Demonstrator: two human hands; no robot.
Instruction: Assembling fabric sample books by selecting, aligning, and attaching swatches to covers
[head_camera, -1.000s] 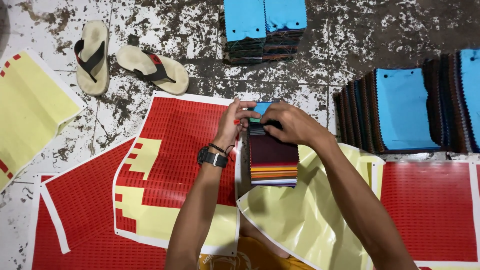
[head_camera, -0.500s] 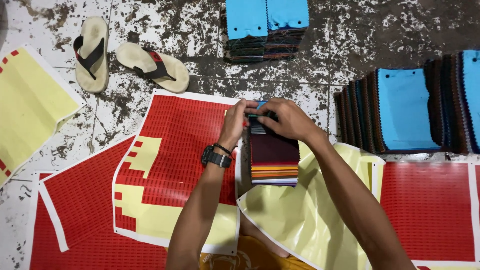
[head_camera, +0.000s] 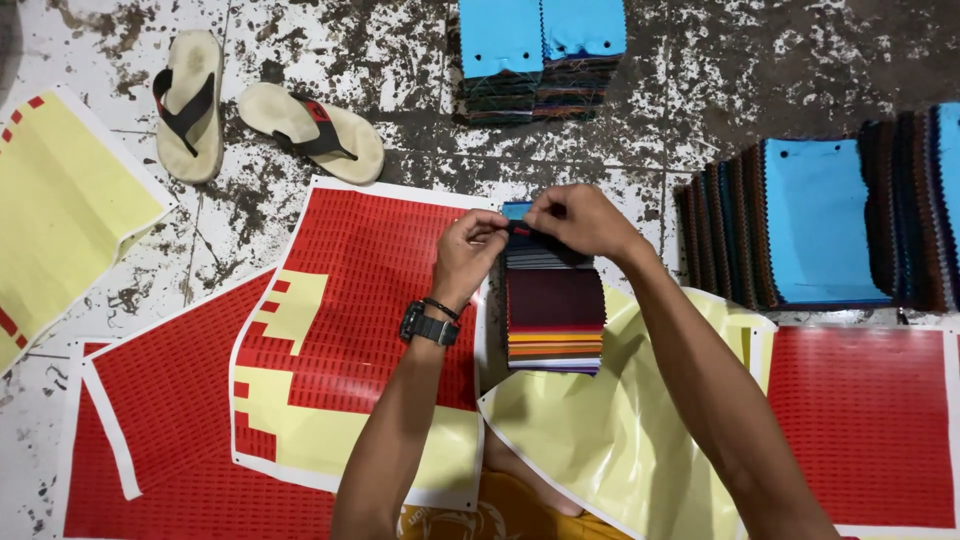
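Both hands pinch the top edge of a fanned stack of fabric swatches.

We see the swatch stack lying on the floor between the red-and-yellow sticker sheet and the curled yellow backing sheet, its maroon piece uppermost and coloured edges stepped below. Our left hand, with a black wristwatch on it, closes thumb and fingers on the stack's top-left corner; our right hand curls over the top edge just beside it, fingertips closed on the same edge. The stack extends down from under the fingers. Two flip-flops lie well apart up left, blue-topped swatch piles to the right.
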